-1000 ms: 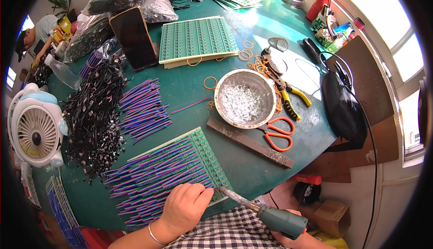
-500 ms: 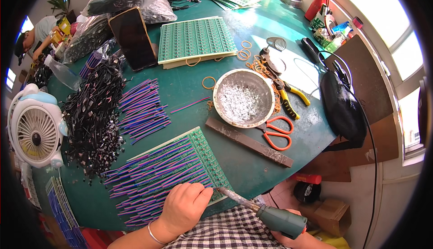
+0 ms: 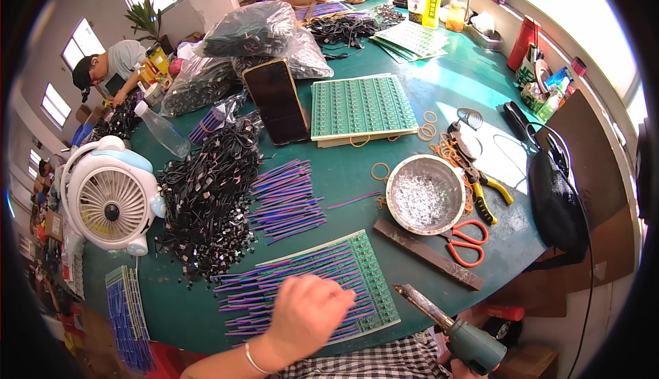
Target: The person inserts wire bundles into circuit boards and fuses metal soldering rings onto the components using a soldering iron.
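Note:
My left hand (image 3: 310,316) is closed over the wires on the circuit board panel, with its fingers curled together; what they pinch, if anything, is hidden. Rows of blue, purple and pink wires (image 3: 274,293) lie across the green panel (image 3: 379,286), their right ends along its columns of small pads. My right hand (image 3: 461,371), partly hidden at the lower edge, grips the green handle of a soldering iron (image 3: 477,345). The iron's metal tip points up and left, just off the panel's right edge.
Beyond the panel lie loose wires (image 3: 288,204), black cables (image 3: 206,187) and a bowl of silvery flakes (image 3: 425,194). A brown bar (image 3: 429,254), orange-handled scissors (image 3: 468,243) and pliers (image 3: 484,197) lie right. A fan (image 3: 110,200) and phone (image 3: 276,102) stand left. Other people work farther off.
My view has swung left and up, so things appear farther right. The iron's tip has moved off the panel to the right. My left hand has drawn back leftward from the panel's right edge.

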